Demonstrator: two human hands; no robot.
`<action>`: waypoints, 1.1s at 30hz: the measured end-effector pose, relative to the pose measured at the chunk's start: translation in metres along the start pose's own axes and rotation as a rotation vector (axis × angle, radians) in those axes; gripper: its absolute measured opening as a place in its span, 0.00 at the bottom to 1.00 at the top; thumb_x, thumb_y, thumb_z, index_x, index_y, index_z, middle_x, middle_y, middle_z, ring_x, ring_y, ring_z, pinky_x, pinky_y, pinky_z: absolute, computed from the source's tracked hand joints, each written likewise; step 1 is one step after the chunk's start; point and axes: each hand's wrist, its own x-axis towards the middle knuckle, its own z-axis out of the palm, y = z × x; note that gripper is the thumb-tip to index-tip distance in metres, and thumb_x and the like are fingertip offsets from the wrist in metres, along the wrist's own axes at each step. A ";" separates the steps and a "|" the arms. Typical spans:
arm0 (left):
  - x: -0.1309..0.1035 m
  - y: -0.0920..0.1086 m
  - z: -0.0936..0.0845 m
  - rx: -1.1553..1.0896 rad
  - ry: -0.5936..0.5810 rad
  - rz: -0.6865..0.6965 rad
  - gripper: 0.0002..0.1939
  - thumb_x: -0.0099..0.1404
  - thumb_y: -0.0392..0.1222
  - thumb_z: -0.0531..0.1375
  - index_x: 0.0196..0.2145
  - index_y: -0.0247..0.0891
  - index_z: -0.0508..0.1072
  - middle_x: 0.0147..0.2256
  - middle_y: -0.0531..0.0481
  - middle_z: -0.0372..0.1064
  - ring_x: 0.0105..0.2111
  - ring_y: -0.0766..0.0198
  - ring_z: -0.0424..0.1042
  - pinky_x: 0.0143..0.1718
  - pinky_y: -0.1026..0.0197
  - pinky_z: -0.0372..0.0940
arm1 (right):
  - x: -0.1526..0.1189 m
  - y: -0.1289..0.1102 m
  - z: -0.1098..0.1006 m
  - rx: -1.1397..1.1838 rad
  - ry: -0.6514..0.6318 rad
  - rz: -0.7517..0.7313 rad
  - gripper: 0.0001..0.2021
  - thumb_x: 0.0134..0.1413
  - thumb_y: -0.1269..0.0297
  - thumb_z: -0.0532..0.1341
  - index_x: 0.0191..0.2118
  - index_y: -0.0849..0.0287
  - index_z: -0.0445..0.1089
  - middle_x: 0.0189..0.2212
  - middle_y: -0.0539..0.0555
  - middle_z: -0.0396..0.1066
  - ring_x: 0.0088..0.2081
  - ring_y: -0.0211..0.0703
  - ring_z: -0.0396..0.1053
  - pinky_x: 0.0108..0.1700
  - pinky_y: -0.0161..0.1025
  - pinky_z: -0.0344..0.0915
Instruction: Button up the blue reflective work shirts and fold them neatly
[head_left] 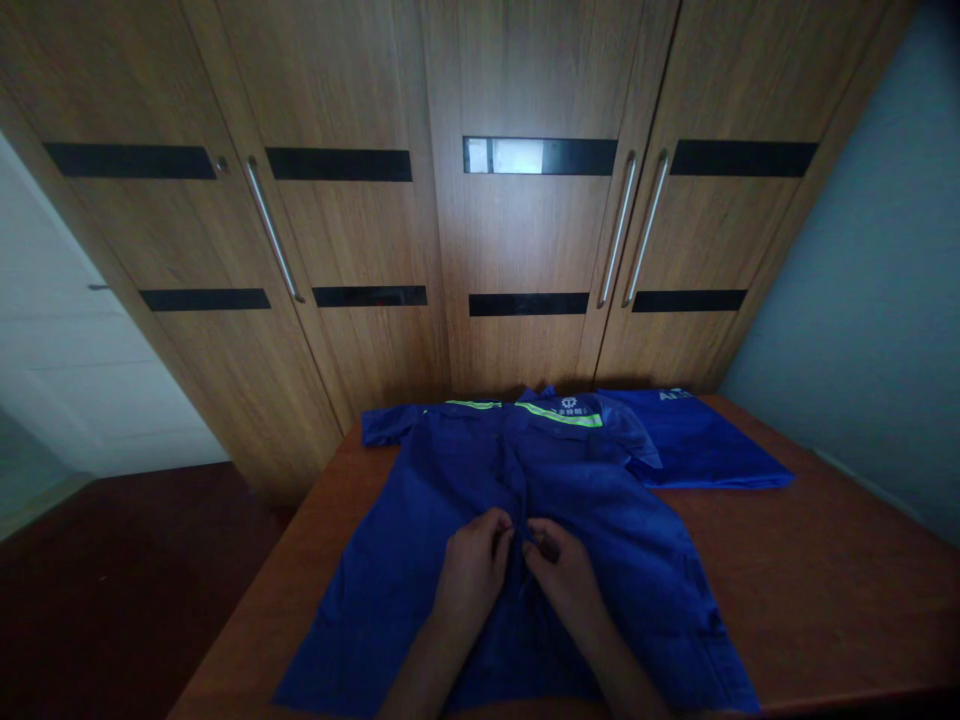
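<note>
A blue short-sleeved work shirt [450, 480] lies spread on the table, its collar toward the wardrobe and its hem toward me. Green-yellow reflective strips and a white emblem cross its chest. At the shirt's front opening, about halfway down, my left hand [480, 555] pinches the left edge of the fabric. Just across the gap my right hand [559, 570] pinches the other edge, thumb and forefinger together. The fingertips of both hands nearly meet. Whether a button sits between them is too small and dark to see.
Beside the shirt's right sleeve lies a folded blue bag-like item [705, 450] with white lettering. The brown wooden table [840, 580] ends at the left above a dark red floor [135, 560]. A wooden wardrobe [517, 240] with metal handles stands directly behind the table.
</note>
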 end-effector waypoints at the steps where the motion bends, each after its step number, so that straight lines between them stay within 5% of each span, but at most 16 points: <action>1: -0.001 -0.001 0.001 0.007 0.000 0.003 0.07 0.64 0.36 0.51 0.33 0.42 0.68 0.31 0.51 0.73 0.33 0.61 0.73 0.35 0.63 0.62 | 0.000 0.001 0.000 0.020 -0.003 0.011 0.12 0.46 0.63 0.57 0.36 0.60 0.73 0.28 0.53 0.73 0.31 0.46 0.70 0.35 0.39 0.64; 13: -0.003 -0.002 0.003 0.043 -0.018 0.030 0.07 0.64 0.34 0.52 0.34 0.41 0.68 0.32 0.50 0.74 0.33 0.62 0.74 0.35 0.64 0.63 | -0.004 -0.002 -0.003 0.043 -0.003 0.022 0.12 0.47 0.64 0.57 0.37 0.61 0.71 0.22 0.49 0.67 0.26 0.42 0.65 0.29 0.36 0.61; 24: -0.004 0.002 0.002 -0.043 -0.011 0.002 0.08 0.61 0.32 0.52 0.32 0.41 0.69 0.30 0.51 0.73 0.31 0.63 0.73 0.33 0.65 0.61 | -0.011 -0.010 0.003 -0.012 -0.143 -0.017 0.18 0.47 0.70 0.55 0.47 0.59 0.64 0.17 0.42 0.59 0.21 0.37 0.62 0.25 0.33 0.56; 33: -0.001 0.001 -0.004 -0.361 0.010 -0.204 0.09 0.60 0.46 0.56 0.27 0.38 0.67 0.22 0.56 0.63 0.24 0.66 0.64 0.27 0.66 0.58 | -0.017 -0.014 0.000 0.020 -0.242 -0.101 0.21 0.53 0.62 0.58 0.53 0.59 0.62 0.22 0.44 0.62 0.25 0.37 0.63 0.28 0.34 0.58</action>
